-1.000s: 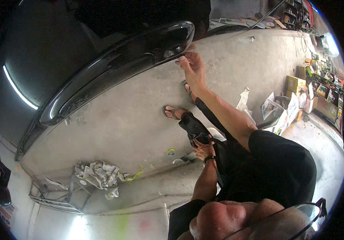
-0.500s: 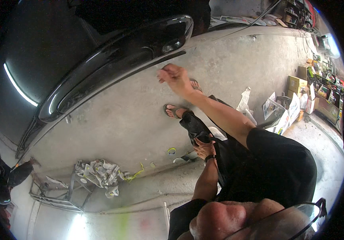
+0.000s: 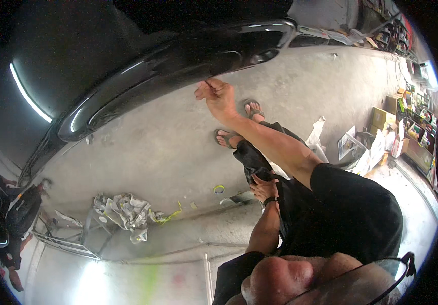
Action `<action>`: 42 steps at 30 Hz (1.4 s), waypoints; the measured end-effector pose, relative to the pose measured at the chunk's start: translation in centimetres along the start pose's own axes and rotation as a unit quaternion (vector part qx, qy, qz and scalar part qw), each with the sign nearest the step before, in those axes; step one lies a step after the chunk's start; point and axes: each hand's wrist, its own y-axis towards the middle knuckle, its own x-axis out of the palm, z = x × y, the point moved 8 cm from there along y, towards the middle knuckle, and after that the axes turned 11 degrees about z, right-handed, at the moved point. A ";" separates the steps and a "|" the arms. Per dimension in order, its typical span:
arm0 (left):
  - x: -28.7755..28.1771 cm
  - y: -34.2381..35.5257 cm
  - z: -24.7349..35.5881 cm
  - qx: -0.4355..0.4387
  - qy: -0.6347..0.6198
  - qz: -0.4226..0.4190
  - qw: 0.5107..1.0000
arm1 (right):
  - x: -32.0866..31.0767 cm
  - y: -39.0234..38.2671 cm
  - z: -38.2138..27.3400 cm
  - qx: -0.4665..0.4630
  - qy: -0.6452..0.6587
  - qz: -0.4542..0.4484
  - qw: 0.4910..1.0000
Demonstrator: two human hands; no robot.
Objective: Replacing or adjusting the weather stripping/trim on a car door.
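Note:
A glossy black car bumper (image 3: 163, 76) curves across the upper left, with a small lamp (image 3: 266, 55) near its right end. My right hand (image 3: 216, 99) is raised just below the bumper's lower edge, its fingers curled into a pinch. What they hold, if anything, is too small to make out, and whether they touch the bumper I cannot tell. My left hand (image 3: 264, 189), with a dark band at the wrist, rests on the knee of my black trousers (image 3: 249, 160), fingers laid over the cloth. Both my sandalled feet (image 3: 225, 138) stand on the floor.
Crumpled masking paper (image 3: 125, 211) hangs over a metal frame (image 3: 76, 246) at lower left. A tape roll (image 3: 219, 189) lies on the concrete floor (image 3: 148, 157). Boxes (image 3: 382, 117) and papers crowd the right side. Another person (image 3: 20, 213) is at the far left.
My view has shifted, so the bumper reaches further right in the picture. My right hand now appears closer to its lower edge, fingers still curled. My left hand stays on the knee.

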 end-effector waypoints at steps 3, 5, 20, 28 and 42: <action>0.3 0.1 -0.2 -0.009 0.006 0.001 1.000 | 0.3 -0.1 0.4 -0.002 0.025 0.011 1.000; 0.7 0.2 -0.8 -0.032 -0.004 0.001 0.999 | 0.4 -0.1 0.7 -0.004 0.034 -0.002 0.999; -3.6 -0.4 -0.5 -0.040 -0.063 0.047 0.996 | -0.5 1.6 0.8 -0.089 -0.060 -0.109 0.988; -10.8 6.8 -3.4 0.056 -0.328 0.193 0.923 | -0.6 2.7 -1.4 -0.256 -0.173 -0.198 0.930; -12.2 16.6 -3.7 0.081 -0.267 0.536 0.797 | -3.4 2.7 -2.8 -0.493 -0.036 -0.319 0.809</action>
